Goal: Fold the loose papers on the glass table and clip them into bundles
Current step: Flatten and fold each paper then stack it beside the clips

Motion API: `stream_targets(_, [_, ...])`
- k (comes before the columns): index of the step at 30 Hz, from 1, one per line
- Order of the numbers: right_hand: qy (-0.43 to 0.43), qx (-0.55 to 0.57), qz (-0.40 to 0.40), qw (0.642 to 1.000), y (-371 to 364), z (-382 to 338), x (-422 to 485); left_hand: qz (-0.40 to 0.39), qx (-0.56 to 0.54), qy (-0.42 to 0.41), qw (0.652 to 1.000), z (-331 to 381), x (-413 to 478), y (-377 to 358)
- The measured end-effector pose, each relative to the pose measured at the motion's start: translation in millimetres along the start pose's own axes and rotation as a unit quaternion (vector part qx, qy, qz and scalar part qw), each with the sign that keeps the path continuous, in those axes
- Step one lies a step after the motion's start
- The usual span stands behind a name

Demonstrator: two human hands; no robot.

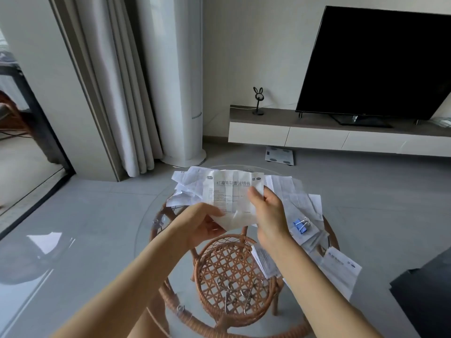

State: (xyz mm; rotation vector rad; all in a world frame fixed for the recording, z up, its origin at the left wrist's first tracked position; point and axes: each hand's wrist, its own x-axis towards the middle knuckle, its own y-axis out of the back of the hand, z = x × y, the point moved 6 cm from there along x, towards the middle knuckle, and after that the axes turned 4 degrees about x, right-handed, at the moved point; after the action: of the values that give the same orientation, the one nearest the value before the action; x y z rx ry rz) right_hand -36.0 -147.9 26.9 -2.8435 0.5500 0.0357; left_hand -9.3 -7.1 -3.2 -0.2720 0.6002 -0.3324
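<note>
1. A black television (375,62) is standing on a long low cabinet (317,137) against the far wall, its screen dark.
2. Pale curtains (117,93) are hanging on the left, beside a tall white column unit (180,93).
3. The round glass surface (148,215) is sitting on a rattan base (231,272), whose woven shelf is showing through the glass.
4. Loose papers (288,191) are lying in a rumpled heap across the far side of the surface and spreading toward its right edge.
5. One creased leaflet (231,193), printed and with a bold heading along its top, is being held up above the surface in front of the heap, facing the camera.
6. The left hand (202,225) is gripping the leaflet's lower left corner; its fingers (214,231) are curling under the sheet while the thumb is pressing on top.
7. The right hand (268,215) is holding the leaflet's right edge, its thumb pinching from the front and the other fingers lying behind the paper.
8. A folded bundle (308,237) is lying on the right of the surface, just beside the right wrist.
9. A blue binder clip (300,226) is sitting at that bundle's far end, silver handles raised.
10. Several metal clips (234,293) are showing over the rattan weave near the camera — I cannot tell whether they are lying on the glass or on the shelf below.
</note>
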Motion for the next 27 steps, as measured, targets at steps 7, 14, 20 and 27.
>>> stream_targets(7, [-0.121,-0.009,0.057,0.991,21,19,-22,-0.081,0.066,-0.048,0.993,-13,-43,14])
stream_targets(14, [0.015,-0.271,0.025,0.962,33,39,-49,0.114,0.18,-0.141,0.967,-32,-53,53])
stream_targets(20, [0.373,-0.519,-0.18,0.748,15,36,-92,0.141,0.177,-0.127,0.966,-46,-61,60])
stream_targets(27, [0.374,-0.508,-0.244,0.737,13,70,-103,0.038,0.087,0.0,0.995,-76,-72,61])
